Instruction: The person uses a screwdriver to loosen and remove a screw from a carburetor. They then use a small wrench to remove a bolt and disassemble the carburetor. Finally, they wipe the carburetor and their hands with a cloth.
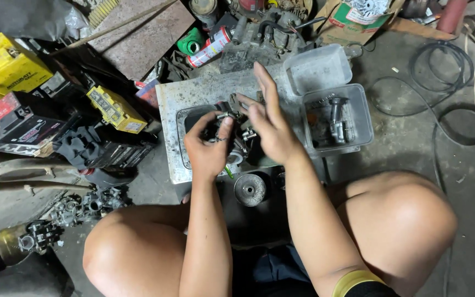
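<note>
- Bare knees, 2 of them, frame the view at the bottom.
- Left hand pinches a small dark metal part between thumb and fingers, over a grey tray.
- Right hand is spread, fingers straight, touching the part's far side.
- Part's shape is hard to make out, half hidden by fingers.
- 1 clear plastic box sits right; 2 yellow batteries lie far left.

Yellow battery, clear plastic box, red-and-white spray can, grey slab.
</note>
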